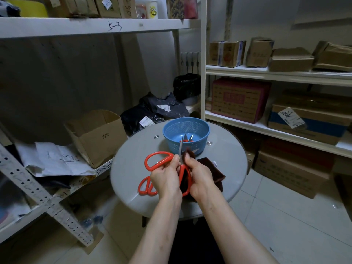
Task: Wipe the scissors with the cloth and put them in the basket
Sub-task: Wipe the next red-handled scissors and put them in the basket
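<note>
Over the round grey table [133,174] my left hand [166,180] grips a pair of red-handled scissors [159,160], opened wide, one blade pointing up toward the basket. My right hand [199,175] holds a dark brown cloth [209,168], pinching a fold of it against the other blade near the pivot. A second pair of red-handled scissors [145,186] lies on the table under my left hand. The blue basket [186,128] stands at the table's far side with another pair of scissors [188,139] inside it.
An open cardboard box [95,136] and papers sit on a low shelf to the left. Black bags [152,111] lie behind the table. White shelves with cartons [240,100] line the right wall. Tiled floor shows to the right of the table.
</note>
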